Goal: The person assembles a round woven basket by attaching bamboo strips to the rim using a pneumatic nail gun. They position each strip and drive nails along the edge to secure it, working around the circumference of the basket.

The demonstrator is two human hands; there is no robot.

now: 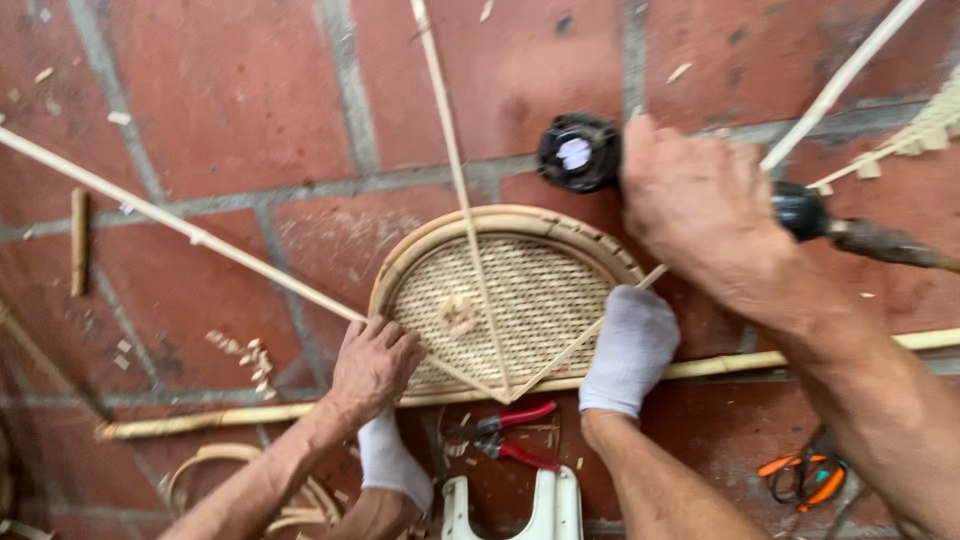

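A half-round woven rattan panel [530, 290] with a thick cane rim lies on the brick floor. Thin cane sticks [455, 170] cross it and meet near its lower edge. My left hand [375, 365] curls over the panel's lower left rim, where one long stick [200, 235] passes under it. My right hand [700, 205] grips a black power drill [580, 152] just above the panel's upper right rim. A foot in a white sock [630, 350] presses on the panel's right side, and another white sock [393, 460] sits below my left hand.
Red-handled pruners [510, 435] lie below the panel, by a white plastic stool [520, 505]. A long bamboo pole [750, 362] runs across the floor. An orange-handled tool [805, 478] lies at lower right, rattan loops [215, 465] at lower left. Shavings are scattered about.
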